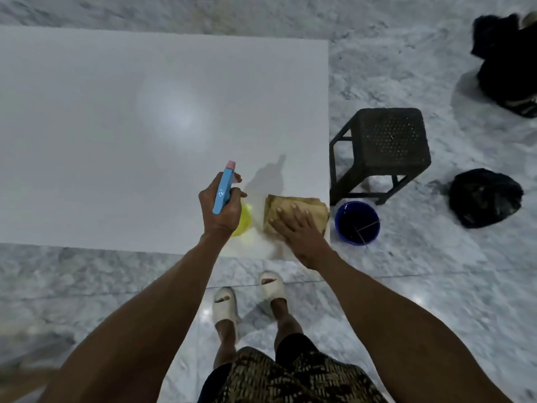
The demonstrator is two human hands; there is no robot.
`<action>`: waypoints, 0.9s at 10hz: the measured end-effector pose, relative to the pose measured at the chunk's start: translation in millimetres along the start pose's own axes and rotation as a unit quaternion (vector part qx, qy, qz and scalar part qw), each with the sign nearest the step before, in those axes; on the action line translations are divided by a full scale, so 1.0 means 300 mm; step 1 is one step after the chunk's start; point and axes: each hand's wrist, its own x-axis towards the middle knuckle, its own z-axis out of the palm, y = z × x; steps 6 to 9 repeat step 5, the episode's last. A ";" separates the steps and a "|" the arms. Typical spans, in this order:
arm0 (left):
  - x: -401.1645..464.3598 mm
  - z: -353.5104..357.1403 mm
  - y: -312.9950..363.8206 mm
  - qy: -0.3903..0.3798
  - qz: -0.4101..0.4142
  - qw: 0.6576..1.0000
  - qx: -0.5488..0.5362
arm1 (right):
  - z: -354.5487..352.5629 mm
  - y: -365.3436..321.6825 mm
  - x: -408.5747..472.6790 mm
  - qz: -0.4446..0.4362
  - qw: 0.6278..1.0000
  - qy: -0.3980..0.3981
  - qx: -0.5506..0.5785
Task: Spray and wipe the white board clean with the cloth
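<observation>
Tan cloth (293, 215) lies at the white board (130, 126)'s four o'clock corner under our flat right hand (299, 231); our left hand (222, 210) grips the spray bottle (223, 189). Spraying comes first, we judge, then wiping.

L hand (222, 209) gripping blue spray bottle (223, 189) w/ pink nozzle, yellow body showing below the grip. R hand (296, 228) pressing flat on folded tan cloth (293, 209) at white board (130, 126) near-right corner. Dark stool (386, 144) and blue bucket (357, 222) standing just beside board on marble floor (406, 286).
</observation>
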 end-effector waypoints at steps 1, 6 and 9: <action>-0.029 -0.033 -0.022 -0.030 -0.025 0.999 -0.013 | -0.003 -0.022 -0.016 -0.022 0.999 -0.033 -0.012; -0.074 -0.199 -0.088 -0.260 -0.160 0.929 0.210 | -0.120 -0.293 -0.081 0.263 0.947 -0.043 0.180; -0.074 -0.199 -0.088 -0.260 -0.160 0.929 0.210 | -0.120 -0.293 -0.081 0.263 0.947 -0.043 0.180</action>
